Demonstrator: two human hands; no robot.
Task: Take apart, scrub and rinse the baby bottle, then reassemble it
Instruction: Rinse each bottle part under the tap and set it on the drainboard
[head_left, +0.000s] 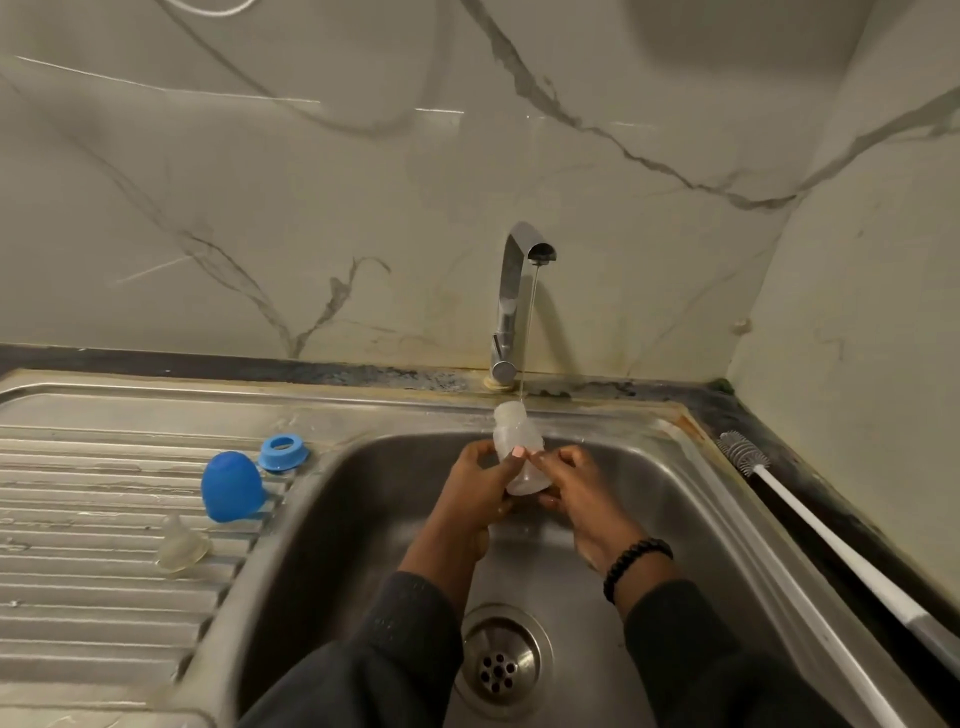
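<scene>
Both hands meet over the sink basin (649, 519), fingers curled round the clear bottle body (519, 452). The left hand (475, 491) wraps the lower half from the bottle's 9 o'clock side, thumb across the front; the right hand (574, 486) pinches it from 3 o'clock, a beaded bracelet (636, 564) at the wrist. The bottle tilts with one end up toward 12 o'clock, right under the thin stream of water (531, 332) falling from the tap (511, 301); likely held so for rinsing. Which end faces the stream cannot be told through the blur. Off at 9 o'clock, on the ribbed drainboard (78, 597), the stripped parts are parked clear of the basin: blue cap (231, 486), blue collar ring (283, 452) just beyond it, clear teat (182, 545) nearer the person. At 3 o'clock, the bottle brush (810, 530) lies along the counter edge, untouched. Reassembly not yet begun.
</scene>
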